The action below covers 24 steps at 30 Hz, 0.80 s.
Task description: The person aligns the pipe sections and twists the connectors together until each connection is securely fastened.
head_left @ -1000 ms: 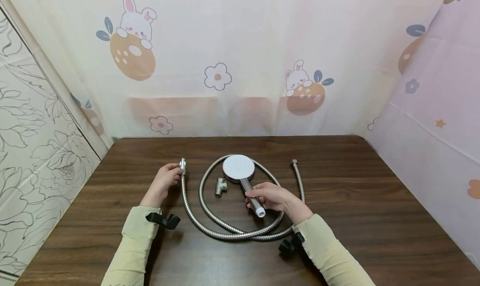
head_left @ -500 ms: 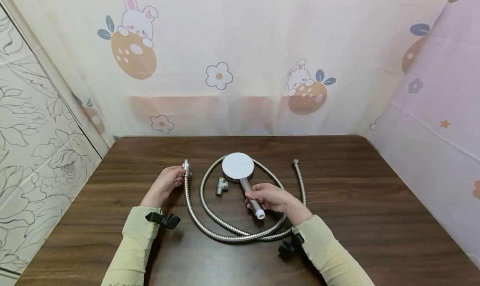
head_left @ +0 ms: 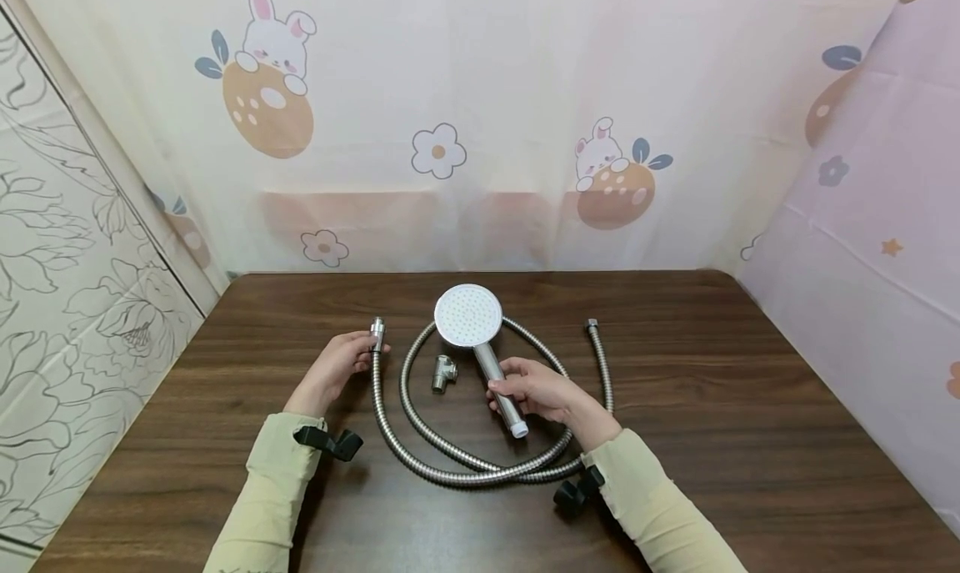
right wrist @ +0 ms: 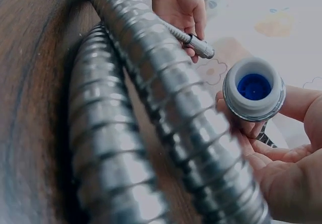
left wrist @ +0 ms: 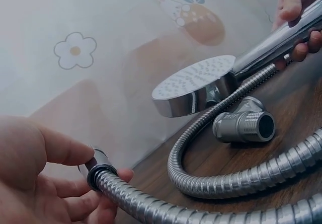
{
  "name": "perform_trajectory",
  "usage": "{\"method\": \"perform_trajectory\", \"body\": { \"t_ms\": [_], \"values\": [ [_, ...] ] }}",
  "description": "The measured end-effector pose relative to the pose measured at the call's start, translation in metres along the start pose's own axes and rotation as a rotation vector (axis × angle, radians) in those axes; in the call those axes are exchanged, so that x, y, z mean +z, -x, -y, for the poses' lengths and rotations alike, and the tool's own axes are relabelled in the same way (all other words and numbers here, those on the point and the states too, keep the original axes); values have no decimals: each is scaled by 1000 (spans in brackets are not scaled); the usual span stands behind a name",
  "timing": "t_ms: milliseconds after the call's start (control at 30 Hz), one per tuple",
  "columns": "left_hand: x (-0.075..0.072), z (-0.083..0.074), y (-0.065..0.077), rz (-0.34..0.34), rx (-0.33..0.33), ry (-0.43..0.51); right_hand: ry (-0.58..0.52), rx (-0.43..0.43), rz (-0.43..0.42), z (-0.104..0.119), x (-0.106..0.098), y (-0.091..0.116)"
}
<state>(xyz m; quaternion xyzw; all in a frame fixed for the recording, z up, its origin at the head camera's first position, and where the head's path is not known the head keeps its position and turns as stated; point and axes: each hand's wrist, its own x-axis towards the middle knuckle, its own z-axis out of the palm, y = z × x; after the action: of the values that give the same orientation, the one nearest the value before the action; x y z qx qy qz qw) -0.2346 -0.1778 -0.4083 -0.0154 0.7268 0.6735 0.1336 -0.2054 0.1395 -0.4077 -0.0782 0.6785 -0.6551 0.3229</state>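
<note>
My right hand grips the chrome handle of a shower head, whose round white spray face points up toward the head camera. In the right wrist view the handle's white threaded end shows a blue insert inside. Between thumb and fingers, my left hand pinches the metal end fitting of a ribbed shower hose. The hose lies coiled on the table, its other end, a small nut, at the right. Inside the coil sits a chrome tee connector with an open threaded mouth.
The brown wooden table ends at a printed curtain behind, with more curtain on the right and a floral panel on the left. Black camera mounts are strapped at both wrists.
The shower head has risen and shifted slightly back and left, its face tilting more toward the head camera. My left hand has brought the hose end a little to the right.
</note>
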Motion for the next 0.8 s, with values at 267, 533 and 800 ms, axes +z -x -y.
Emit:
{"method": "perform_trajectory", "body": {
  "t_ms": [267,533,800],
  "values": [
    [4,0,-1,12,-3,-9,11,-26,-4,2,2,-2],
    [9,-3,3,29,10,-46,5,-60,-13,4,1,-9],
    [12,0,0,58,47,-57,-21,-98,-46,10,5,-11]
  ]
}}
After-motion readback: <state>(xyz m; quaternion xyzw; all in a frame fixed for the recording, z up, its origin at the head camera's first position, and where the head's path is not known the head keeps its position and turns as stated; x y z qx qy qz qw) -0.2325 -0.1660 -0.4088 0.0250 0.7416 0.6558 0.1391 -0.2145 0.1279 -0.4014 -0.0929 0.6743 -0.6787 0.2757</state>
